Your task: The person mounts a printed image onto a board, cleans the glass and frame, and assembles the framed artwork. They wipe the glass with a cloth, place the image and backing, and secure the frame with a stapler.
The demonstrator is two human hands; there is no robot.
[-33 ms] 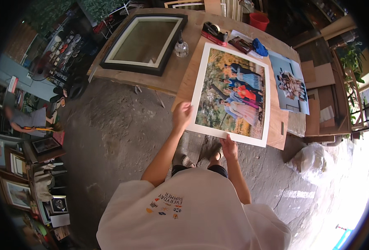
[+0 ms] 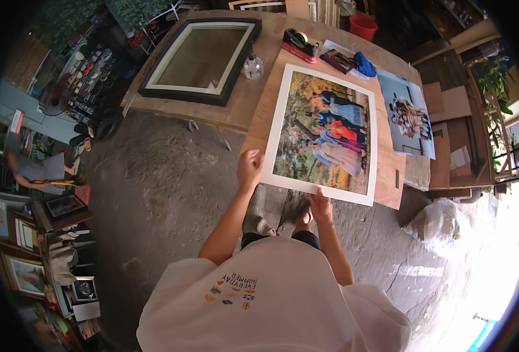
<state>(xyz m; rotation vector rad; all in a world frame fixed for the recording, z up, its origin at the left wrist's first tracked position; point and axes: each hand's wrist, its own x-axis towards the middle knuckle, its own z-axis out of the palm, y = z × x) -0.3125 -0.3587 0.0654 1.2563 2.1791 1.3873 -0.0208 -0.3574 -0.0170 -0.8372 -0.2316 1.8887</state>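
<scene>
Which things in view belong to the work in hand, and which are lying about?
In hand:
white-bordered rectangular colour photo print, held by the right hand, left hand alongside
possibly the black rectangular frame

Apparently lying about:
red tape dispenser
round red plastic bucket
crumpled clear plastic

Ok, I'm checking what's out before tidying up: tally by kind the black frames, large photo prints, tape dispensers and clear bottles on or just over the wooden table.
Black frames: 1
Large photo prints: 2
Tape dispensers: 1
Clear bottles: 1
Total: 5
</scene>
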